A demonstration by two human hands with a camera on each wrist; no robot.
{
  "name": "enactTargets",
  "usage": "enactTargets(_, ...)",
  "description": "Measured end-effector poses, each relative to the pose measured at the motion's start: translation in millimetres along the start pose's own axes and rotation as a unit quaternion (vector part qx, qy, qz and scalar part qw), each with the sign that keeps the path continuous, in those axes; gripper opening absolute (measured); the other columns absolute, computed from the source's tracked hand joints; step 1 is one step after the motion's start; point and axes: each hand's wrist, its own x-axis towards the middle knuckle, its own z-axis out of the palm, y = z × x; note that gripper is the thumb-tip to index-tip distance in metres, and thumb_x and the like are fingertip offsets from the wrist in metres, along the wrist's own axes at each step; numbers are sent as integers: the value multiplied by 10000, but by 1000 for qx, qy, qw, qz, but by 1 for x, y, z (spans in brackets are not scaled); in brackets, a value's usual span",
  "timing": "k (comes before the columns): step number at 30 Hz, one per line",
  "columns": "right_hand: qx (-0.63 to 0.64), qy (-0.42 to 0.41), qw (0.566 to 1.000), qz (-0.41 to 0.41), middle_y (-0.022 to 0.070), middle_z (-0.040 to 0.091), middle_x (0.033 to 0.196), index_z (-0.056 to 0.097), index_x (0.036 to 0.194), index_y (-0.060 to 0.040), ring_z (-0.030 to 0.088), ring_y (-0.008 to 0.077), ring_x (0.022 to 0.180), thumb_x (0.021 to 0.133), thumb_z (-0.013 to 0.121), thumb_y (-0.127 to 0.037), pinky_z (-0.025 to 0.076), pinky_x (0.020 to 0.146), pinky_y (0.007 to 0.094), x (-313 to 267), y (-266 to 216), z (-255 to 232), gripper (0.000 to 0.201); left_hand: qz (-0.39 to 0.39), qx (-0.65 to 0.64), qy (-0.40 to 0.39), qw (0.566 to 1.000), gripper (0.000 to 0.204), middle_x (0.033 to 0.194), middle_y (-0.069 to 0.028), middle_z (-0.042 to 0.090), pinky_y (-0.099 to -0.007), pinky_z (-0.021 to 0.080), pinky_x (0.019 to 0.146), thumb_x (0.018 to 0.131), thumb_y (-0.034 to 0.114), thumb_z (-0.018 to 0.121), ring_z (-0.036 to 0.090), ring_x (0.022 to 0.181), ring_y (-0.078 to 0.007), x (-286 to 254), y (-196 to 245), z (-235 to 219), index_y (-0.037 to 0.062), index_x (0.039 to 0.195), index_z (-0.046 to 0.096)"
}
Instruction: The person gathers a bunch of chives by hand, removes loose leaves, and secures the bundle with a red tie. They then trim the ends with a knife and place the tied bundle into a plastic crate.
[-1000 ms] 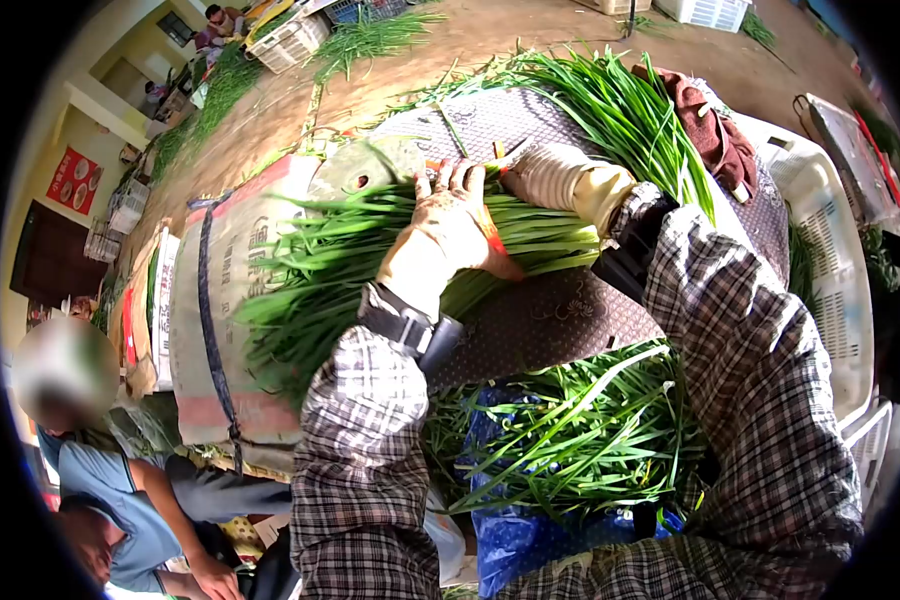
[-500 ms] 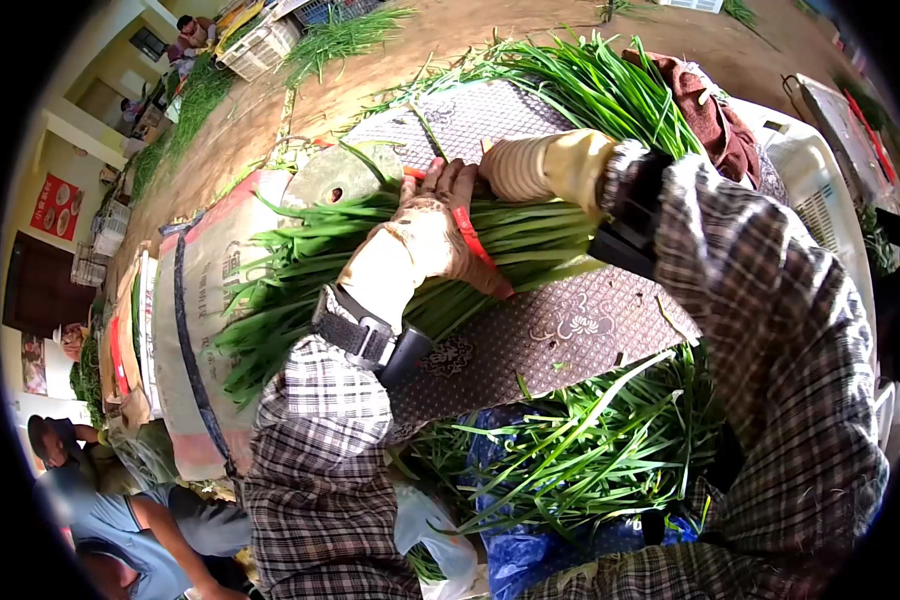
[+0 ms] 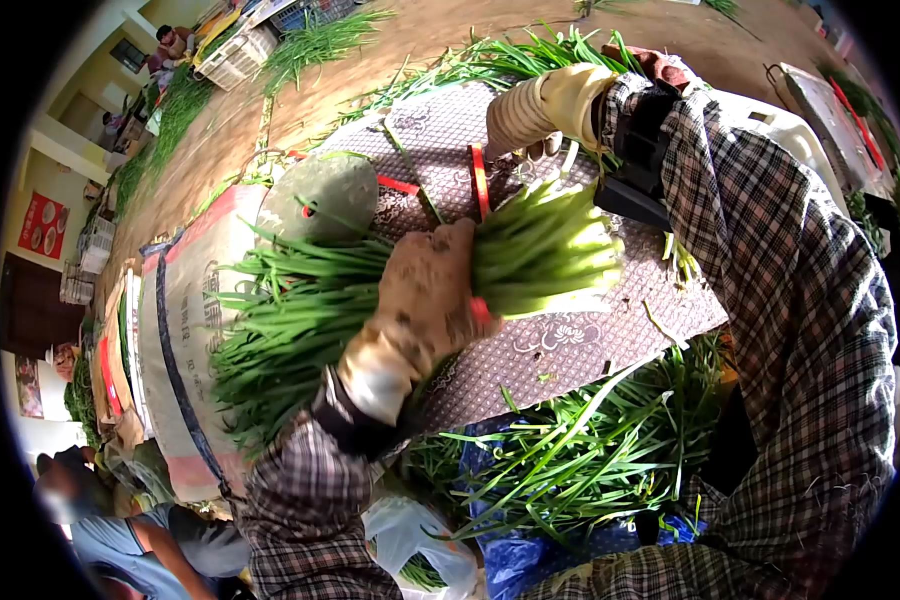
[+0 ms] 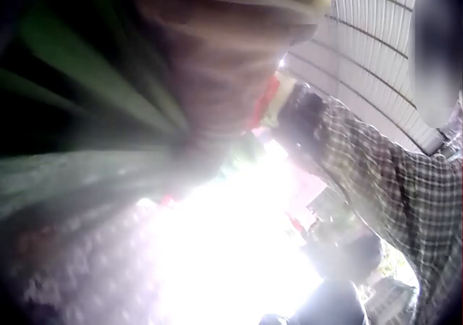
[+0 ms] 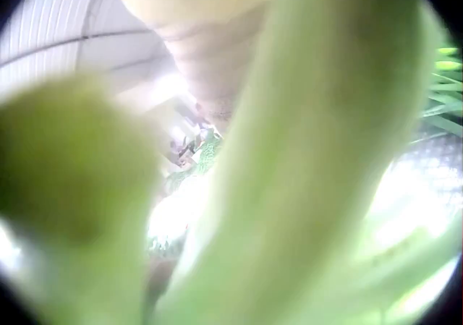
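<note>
Brown earth ground (image 3: 340, 100) beyond; work surface a patterned cloth (image 3: 560, 345), sunlit. Bundle of green stalks (image 3: 545, 250) lies across it, leafy ends over a printed sack (image 3: 190, 330), pale stem ends toward the right arm, slightly blurred. Left hand (image 3: 420, 290) grips the bundle about its middle, fingers curled round the stalks. Right hand (image 3: 520, 118), in a striped covering, is above the cloth, on the far side of the stem ends; most fingers hidden, cannot tell whether they pinch anything. Upright red strip (image 3: 480, 180) just below it; a second, shorter red strip (image 3: 398, 185) near a round grey slab (image 3: 322, 195). Loose greens (image 3: 600, 430) heaped below the cloth's near edge, beside blue plastic (image 3: 510, 560). Wrist views glary; blurred pale stalks fill much of the right one.
</note>
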Motion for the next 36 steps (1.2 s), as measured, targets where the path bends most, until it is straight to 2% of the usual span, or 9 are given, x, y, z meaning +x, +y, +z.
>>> enactTargets(6, 256, -68, 964, 1, 89, 634, 1042, 612, 1105, -71, 608, 179, 850, 873, 563, -377, 517, 738, 360, -34, 16, 4, 388, 128, 195, 142, 962, 561, 1077, -182, 514, -476, 383, 923, 735, 170, 573, 511, 973, -310, -28, 19, 26, -92, 1204, 411)
enactTargets(12, 341, -88, 935, 50, 84, 634, 1034, 606, 1111, -69, 606, 172, 827, 871, 584, -374, 523, 716, 369, -18, -9, 34, 388, 119, 119, 114, 979, 556, 1145, -196, 488, -496, 376, 948, 737, 123, 535, 494, 1032, -330, -28, 19, 18, -92, 1236, 414)
enactTargets(18, 38, -57, 993, 99, 95, 628, 1042, 518, 1243, -88, 603, 190, 821, 845, 591, -427, 537, 682, 357, 55, 13, 43, 529, 122, 162, 140, 969, 512, 1183, -204, 499, -487, 366, 964, 762, 119, 492, 497, 1062, -339, -34, 22, 27, -71, 1235, 441)
enactTargets(22, -76, 19, 990, 116, 110, 550, 1237, 440, 1327, -165, 573, 265, 1042, 831, 624, -316, 457, 913, 450, 51, 2, 52, 551, 110, 178, 123, 970, 504, 1198, -203, 497, -483, 364, 967, 771, 116, 476, 487, 1085, -339, -36, 26, 26, -66, 1240, 444)
enactTargets(25, -255, -90, 960, 71, 105, 560, 1229, 466, 1298, -138, 570, 272, 1057, 827, 641, -318, 451, 927, 422, 42, -3, 41, 533, 104, 158, 122, 974, 528, 1201, -197, 496, -479, 366, 967, 758, 123, 496, 489, 1086, -333, -35, 24, 25, -60, 1250, 442)
enactTargets(27, -44, -8, 978, 205, 105, 565, 1227, 563, 1199, -107, 577, 279, 1046, 833, 630, -363, 461, 908, 419, 34, 5, 44, 451, 108, 145, 128, 975, 562, 1207, -190, 494, -474, 365, 969, 742, 142, 521, 487, 1089, -329, -34, 21, 26, -52, 1262, 435)
enactTargets(29, -378, 111, 907, -150, 115, 617, 1142, 652, 1080, -91, 586, 260, 1030, 817, 652, -331, 470, 868, 407, 16, 16, 46, 356, 107, 146, 127, 975, 578, 1207, -187, 493, -473, 360, 972, 734, 156, 536, 486, 1090, -330, -32, 18, 26, -49, 1264, 431)
enactTargets(31, -252, 46, 965, -55, 98, 633, 1052, 667, 1023, -92, 600, 246, 956, 810, 653, -309, 481, 813, 396, 14, -2, 38, 304, 105, 143, 125, 976, 595, 1207, -185, 492, -472, 356, 976, 726, 171, 550, 485, 1091, -331, -31, 18, 27, -46, 1266, 428)
enactTargets(36, -215, 100, 971, -20, 58, 674, 827, 706, 881, -94, 637, 213, 772, 793, 655, -252, 508, 676, 367, -48, -52, 9, 187, 109, 116, 135, 978, 619, 1141, -163, 509, -445, 366, 945, 699, 216, 605, 496, 1049, -311, -25, 16, 25, -47, 1232, 432)
